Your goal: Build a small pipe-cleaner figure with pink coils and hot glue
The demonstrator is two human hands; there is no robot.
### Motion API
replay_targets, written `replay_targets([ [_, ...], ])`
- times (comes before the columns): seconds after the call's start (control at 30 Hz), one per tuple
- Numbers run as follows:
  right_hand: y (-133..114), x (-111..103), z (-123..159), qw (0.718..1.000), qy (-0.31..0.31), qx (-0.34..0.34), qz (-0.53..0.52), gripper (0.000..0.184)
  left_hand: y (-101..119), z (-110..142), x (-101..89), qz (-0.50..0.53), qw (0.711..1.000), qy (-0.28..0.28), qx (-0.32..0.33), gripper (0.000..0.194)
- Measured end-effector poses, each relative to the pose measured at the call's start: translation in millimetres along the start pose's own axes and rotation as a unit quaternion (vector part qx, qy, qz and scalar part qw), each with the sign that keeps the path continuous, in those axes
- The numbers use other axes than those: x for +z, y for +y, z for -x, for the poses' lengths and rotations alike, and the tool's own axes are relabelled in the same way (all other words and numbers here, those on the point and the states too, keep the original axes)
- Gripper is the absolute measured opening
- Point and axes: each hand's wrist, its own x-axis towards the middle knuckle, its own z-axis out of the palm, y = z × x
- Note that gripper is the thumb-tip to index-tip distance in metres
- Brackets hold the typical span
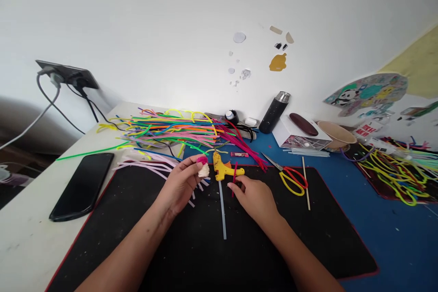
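Pinched in the fingertips of my left hand (183, 180) is a small rounded white piece (204, 171) with a magenta fuzzy top (202, 159). My right hand (256, 196) is closed on a short magenta pipe cleaner (235, 175), which stands nearly upright between thumb and fingers. Just behind it lies a yellow hot glue gun (221, 171), its handle end close to my right fingers. A long translucent glue stick (222, 214) extends from the gun toward me over the black mat (191, 255).
Bundles of colored pipe cleaners (171, 130) lie at the back left. Scissors (292, 178) and a wooden stick (305, 185) rest on the right. A phone (82, 187) lies left; a black thermos (274, 112), white box (297, 134) and bowl (337, 134) stand behind.
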Motion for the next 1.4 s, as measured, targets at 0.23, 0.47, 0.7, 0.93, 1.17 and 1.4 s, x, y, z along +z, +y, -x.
replay_targets([
  [0.23,7,4,-7,0.993,0.036,-0.023,-0.11,0.025,-1,4,1.0,-0.001,1.0,-0.023,-0.012,0.044],
  [0.47,53,-34,-36,0.923,0.08,0.041,-0.374,0.046,-3,5,0.3,-0.006,0.999,-0.028,-0.028,0.046],
  [0.7,58,-22,-43,0.853,0.234,0.072,-0.462,0.061,-7,4,-0.1,-0.03,0.999,-0.03,-0.004,0.046],
  [0.93,-21,2,-22,0.837,-0.008,-0.044,-0.545,0.051,-12,2,-2.3,-0.111,0.992,-0.018,0.058,0.05],
  [1.17,-50,8,-33,0.793,-0.031,-0.06,-0.606,0.046,-14,0,-7.7,-0.17,0.978,-0.043,0.11,0.038],
  [1.4,-53,16,-33,0.775,-0.039,-0.056,-0.629,0.04,-17,0,-6.6,-0.151,0.983,-0.046,0.097,0.036],
])
